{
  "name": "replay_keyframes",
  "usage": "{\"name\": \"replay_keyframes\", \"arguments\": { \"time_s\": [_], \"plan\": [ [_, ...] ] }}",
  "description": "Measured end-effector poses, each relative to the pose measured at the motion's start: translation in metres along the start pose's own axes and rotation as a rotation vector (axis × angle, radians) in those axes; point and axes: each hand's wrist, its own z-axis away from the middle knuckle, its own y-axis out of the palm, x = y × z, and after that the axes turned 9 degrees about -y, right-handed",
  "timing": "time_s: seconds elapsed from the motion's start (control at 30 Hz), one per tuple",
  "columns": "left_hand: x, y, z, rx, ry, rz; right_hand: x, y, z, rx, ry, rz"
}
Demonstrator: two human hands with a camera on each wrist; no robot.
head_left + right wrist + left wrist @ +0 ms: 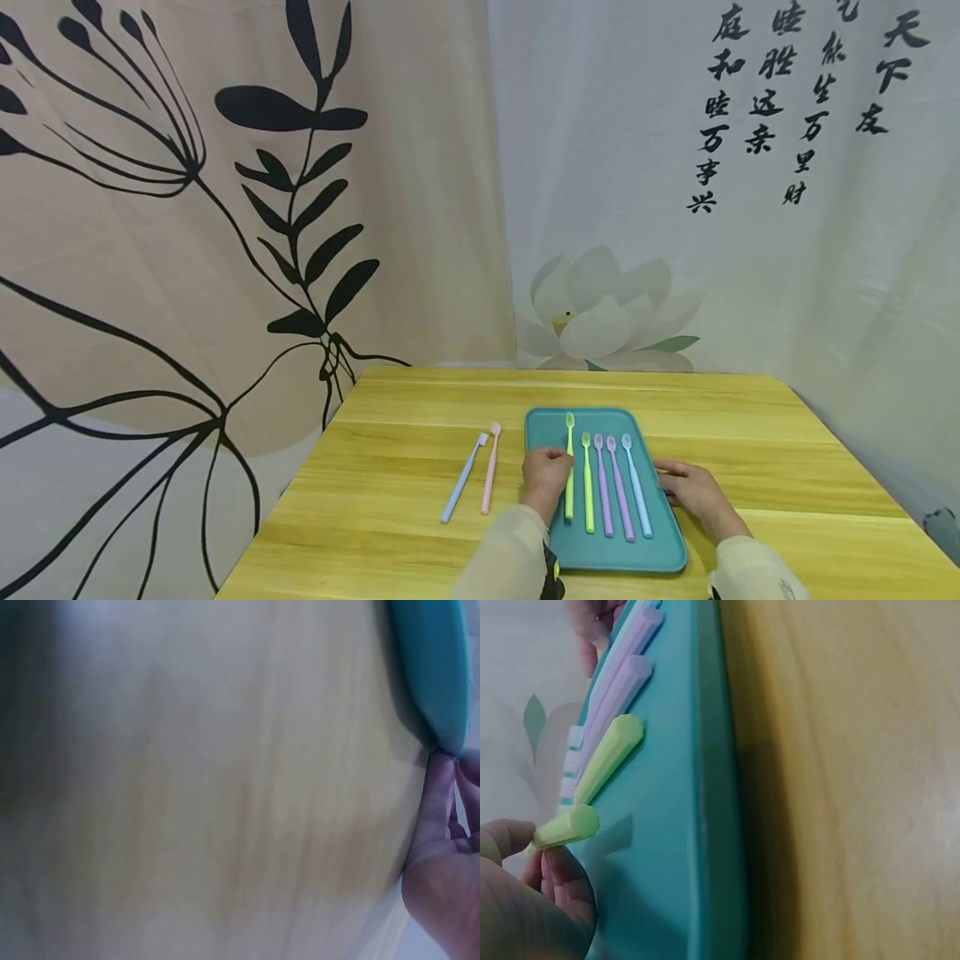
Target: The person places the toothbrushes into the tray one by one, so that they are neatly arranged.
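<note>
My left hand pinches a yellow-green toothbrush between thumb and fingers over the left side of a teal tray. In the left wrist view, the handle end of this toothbrush sticks out from the fingers, its shadow falling on the tray. Beside it in the tray lie another yellow-green toothbrush, two purple toothbrushes and a light blue toothbrush, all heads away from me. My right hand holds the tray's right rim between thumb and fingers, as the right wrist view also shows.
Left of the tray, a blue toothbrush and a pink toothbrush lie on the wooden table. Behind the table hangs a printed curtain with plants, a lotus and writing.
</note>
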Motion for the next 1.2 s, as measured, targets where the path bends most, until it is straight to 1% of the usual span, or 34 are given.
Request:
{"name": "replay_keyframes", "arguments": {
  "time_s": [0.1,0.2,0.3,0.43,0.53,0.57,0.67,0.8,0.93,1.07,1.2],
  "plan": [
    [-0.001,0.002,0.003,-0.011,0.010,-0.027,-0.001,0.000,0.000,-0.001,0.008,0.006],
    [-0.004,0.003,0.006,-0.038,0.031,-0.053,-0.001,0.000,0.000,-0.004,0.003,0.003],
    [-0.005,0.003,0.007,-0.058,0.037,-0.076,-0.002,0.000,0.000,-0.007,-0.002,-0.004],
    [-0.004,0.004,0.008,-0.055,0.041,-0.086,-0.002,0.001,0.000,-0.013,-0.001,-0.015],
    [-0.002,0.004,0.009,-0.054,0.070,-0.094,-0.002,0.001,-0.001,-0.012,-0.003,-0.015],
    [-0.002,0.004,0.010,-0.062,0.088,-0.102,-0.002,0.001,-0.001,-0.010,-0.004,-0.013],
    [-0.001,0.004,0.011,-0.066,0.121,-0.144,-0.002,0.001,-0.001,-0.011,0.001,-0.005],
    [-0.001,0.005,0.011,-0.066,0.131,-0.205,-0.003,0.001,-0.001,-0.014,0.000,-0.007],
    [-0.004,0.004,0.013,-0.090,0.146,-0.250,-0.002,0.001,-0.001,-0.011,-0.003,-0.013],
    [-0.005,0.005,0.015,-0.101,0.160,-0.254,-0.002,0.000,-0.001,-0.006,0.003,-0.002],
    [-0.004,0.006,0.012,-0.087,0.155,-0.239,-0.002,-0.001,-0.001,-0.005,0.012,0.007]
  ]
}}
